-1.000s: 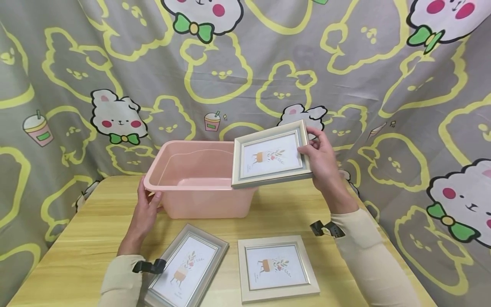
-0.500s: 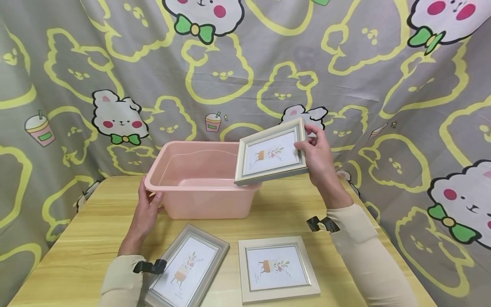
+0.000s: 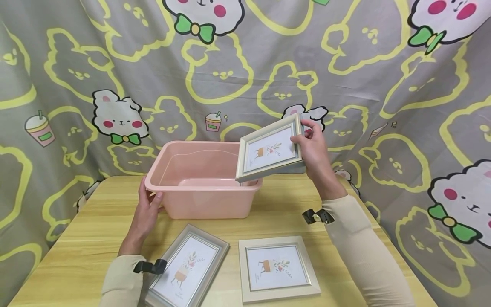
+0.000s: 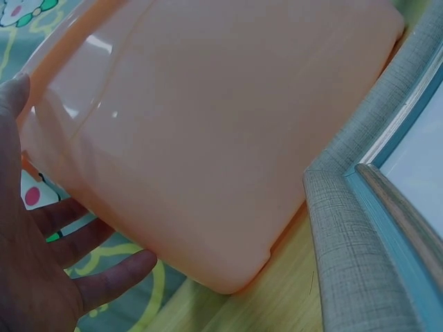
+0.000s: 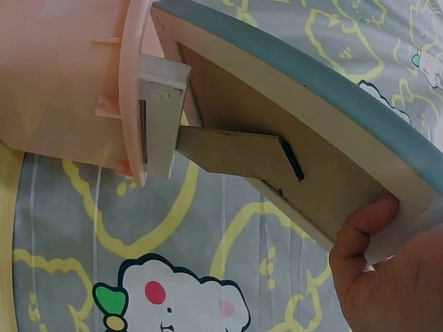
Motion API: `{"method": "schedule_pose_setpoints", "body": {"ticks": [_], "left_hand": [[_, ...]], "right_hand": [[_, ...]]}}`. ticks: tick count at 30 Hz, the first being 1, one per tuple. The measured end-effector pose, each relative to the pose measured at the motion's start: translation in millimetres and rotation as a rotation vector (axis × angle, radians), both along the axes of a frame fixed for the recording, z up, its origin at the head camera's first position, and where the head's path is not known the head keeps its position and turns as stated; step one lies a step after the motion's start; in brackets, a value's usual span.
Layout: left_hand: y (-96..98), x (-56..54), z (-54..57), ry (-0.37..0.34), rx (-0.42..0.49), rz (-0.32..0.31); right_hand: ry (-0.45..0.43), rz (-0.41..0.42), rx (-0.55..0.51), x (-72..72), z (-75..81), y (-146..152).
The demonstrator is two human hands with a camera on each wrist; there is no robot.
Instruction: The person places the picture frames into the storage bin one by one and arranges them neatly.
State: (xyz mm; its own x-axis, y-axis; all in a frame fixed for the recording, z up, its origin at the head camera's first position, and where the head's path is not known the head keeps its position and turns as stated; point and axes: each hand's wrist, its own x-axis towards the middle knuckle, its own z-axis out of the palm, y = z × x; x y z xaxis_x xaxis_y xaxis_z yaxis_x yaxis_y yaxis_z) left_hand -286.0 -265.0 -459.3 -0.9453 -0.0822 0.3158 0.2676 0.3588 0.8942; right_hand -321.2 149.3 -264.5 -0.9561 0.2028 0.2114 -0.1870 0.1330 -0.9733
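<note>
My right hand [image 3: 315, 149] pinches the right edge of a cream picture frame [image 3: 270, 150], thumb on its front. The frame tilts over the right end of a pink plastic bin [image 3: 203, 202]. In the right wrist view, the frame's brown back [image 5: 256, 117] and its stand leg [image 5: 235, 153] show. A pale, frame-like corner [image 5: 165, 114] pokes out beside the bin's rim; most of it is hidden. My left hand [image 3: 147, 213] holds the bin's front left corner. In the left wrist view, the thumb meets the rim and the other fingers spread beside the wall.
Two more picture frames lie face up on the wooden table [image 3: 92, 221]: a grey one [image 3: 188, 266] by the left forearm and a cream one [image 3: 278, 268] to its right. A patterned curtain [image 3: 238, 64] hangs behind the table.
The right hand has moved left and slightly up, and the held frame now tilts more steeply above the bin's right end. My left hand and the bin have stayed in place.
</note>
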Motion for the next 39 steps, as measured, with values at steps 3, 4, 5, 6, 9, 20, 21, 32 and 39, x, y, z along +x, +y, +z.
{"method": "schedule_pose_setpoints", "body": {"ticks": [3,4,5,6,9,20,21,32,39], "left_hand": [[-0.1,0.6,0.0,-0.003,0.006,0.0],[-0.3,0.6,-0.2,-0.003,0.005,0.001],[-0.3,0.5,-0.2,-0.005,0.007,0.001],[-0.4,0.5,-0.2,-0.005,0.007,0.0],[-0.3,0.5,0.3,-0.004,0.001,-0.003],[1.2,0.3,0.2,-0.02,-0.003,0.004],[1.3,0.5,0.1,-0.021,-0.002,0.005],[-0.6,-1.0,-1.1,-0.017,-0.015,0.016],[0.0,-0.8,-0.4,-0.012,-0.005,0.007]], "right_hand": [[-0.014,-0.009,0.019,-3.7,2.1,-5],[-0.02,-0.01,0.025,-4.5,2.9,-6],[-0.024,-0.009,0.027,-5.0,3.6,-8],[-0.028,-0.01,0.028,-5.5,4.1,-9],[-0.034,-0.008,0.031,-7.0,4.9,-12],[-0.018,-0.019,0.054,-12.2,2.9,-17],[-0.017,-0.018,0.062,-13.2,2.9,-18],[-0.061,-0.004,0.154,-24.2,3.1,-39],[-0.088,-0.001,0.182,-27.3,-1.0,-47]]}}
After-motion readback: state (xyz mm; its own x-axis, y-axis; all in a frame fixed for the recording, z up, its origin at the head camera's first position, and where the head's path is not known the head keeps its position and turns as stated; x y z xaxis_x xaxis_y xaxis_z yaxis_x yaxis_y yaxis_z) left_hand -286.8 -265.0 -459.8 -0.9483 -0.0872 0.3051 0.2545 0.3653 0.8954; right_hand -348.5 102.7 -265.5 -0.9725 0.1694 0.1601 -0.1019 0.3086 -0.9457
